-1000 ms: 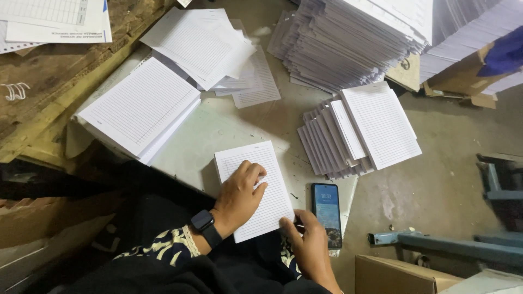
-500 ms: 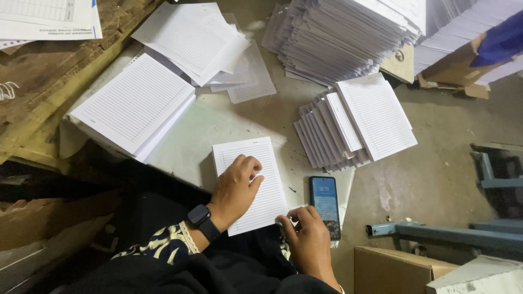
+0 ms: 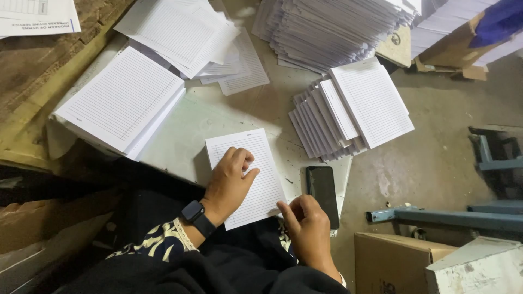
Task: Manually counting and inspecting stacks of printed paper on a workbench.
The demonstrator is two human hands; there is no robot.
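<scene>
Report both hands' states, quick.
Left hand: fingers curled, pressing flat on the lined sheet.
Right hand: pinching that sheet's lower right corner.

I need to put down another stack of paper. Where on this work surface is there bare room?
Bare surface lies between the big lined stack, the sheet under the left hand and the fanned pile. It is crowded near the phone and right hand.

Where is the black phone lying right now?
In the head view, the black phone lies flat on the pale table, just right of the lined sheet under the left hand and just above the right hand.
</scene>
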